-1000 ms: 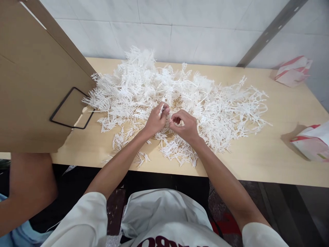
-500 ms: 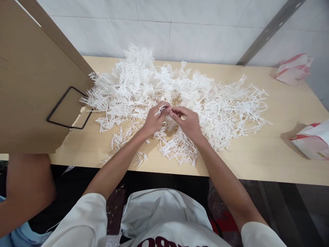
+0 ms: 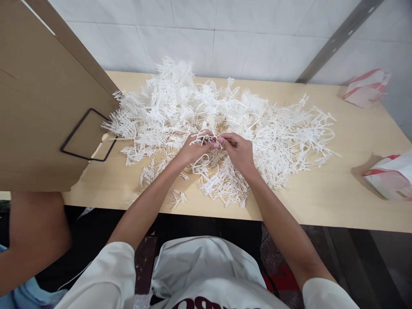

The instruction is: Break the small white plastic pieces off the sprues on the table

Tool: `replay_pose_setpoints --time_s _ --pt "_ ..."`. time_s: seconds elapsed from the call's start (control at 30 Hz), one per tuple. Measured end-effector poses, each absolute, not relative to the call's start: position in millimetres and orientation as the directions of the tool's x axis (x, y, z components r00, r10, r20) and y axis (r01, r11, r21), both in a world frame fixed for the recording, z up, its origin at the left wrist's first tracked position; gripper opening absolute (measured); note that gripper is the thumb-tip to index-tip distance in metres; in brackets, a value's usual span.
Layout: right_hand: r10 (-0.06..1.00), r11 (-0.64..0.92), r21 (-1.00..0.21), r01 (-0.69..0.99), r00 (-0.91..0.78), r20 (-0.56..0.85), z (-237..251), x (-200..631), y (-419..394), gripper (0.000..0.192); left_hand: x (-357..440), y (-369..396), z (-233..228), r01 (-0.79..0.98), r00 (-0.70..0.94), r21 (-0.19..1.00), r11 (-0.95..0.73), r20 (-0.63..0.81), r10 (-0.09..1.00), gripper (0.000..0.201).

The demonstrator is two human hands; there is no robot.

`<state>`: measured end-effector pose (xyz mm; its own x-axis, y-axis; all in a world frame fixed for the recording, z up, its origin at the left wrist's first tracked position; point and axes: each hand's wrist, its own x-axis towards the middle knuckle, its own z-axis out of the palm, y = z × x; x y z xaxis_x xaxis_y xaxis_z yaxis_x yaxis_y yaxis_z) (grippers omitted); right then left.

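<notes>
A wide heap of white branched plastic sprigs (image 3: 183, 101) lies across the wooden table. Over the heap's front middle, my left hand (image 3: 197, 148) is closed on a white branched sprig (image 3: 204, 139), whose thin prongs spread over the fingers. My right hand (image 3: 238, 152) pinches at the same sprig's right end, its fingertips meeting those of my left. What exactly lies between the right fingertips is too small to see clearly. A curved white strand (image 3: 201, 163) hangs just below my left hand. Loose short sprigs (image 3: 222, 189) lie below and between my forearms.
A cardboard panel (image 3: 41, 103) stands at the left, with a black rectangular frame (image 3: 90, 135) against it. Two red-and-white paper bags, a near one (image 3: 391, 178) and a far one (image 3: 367, 88), stand right. Another person's arm (image 3: 38, 223) is at lower left. A tiled wall (image 3: 244, 38) rises behind.
My left hand has turned and flattened, so more of the white sprig shows across its fingers. My right hand has shifted slightly right and stays pinched beside it.
</notes>
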<state>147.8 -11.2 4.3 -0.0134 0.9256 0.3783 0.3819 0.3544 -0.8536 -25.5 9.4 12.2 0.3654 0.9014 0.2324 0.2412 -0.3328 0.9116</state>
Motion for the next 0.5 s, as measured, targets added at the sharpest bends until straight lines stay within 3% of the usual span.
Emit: replay_pose_setpoints --time_s 0.17,0.33,0.5 --pt "0.955 0.291 -0.919 0.265 -0.018 0.297 5.5 148.8 -8.9 0.024 -21.2 5.6 8.1 0.281 0.302 0.857 -0.433 0.349 0.887 0.037" --pt "0.962 0.275 -0.926 0.26 -0.078 0.263 1.7 149.9 -7.1 0.027 -18.6 5.2 2.4 0.296 0.302 0.82 -0.49 0.406 0.863 0.037" --pt "0.908 0.387 -0.822 0.418 -0.019 0.418 3.7 147.4 -9.1 0.027 -22.0 9.8 -3.1 0.365 0.288 0.769 -0.525 0.443 0.849 0.031"
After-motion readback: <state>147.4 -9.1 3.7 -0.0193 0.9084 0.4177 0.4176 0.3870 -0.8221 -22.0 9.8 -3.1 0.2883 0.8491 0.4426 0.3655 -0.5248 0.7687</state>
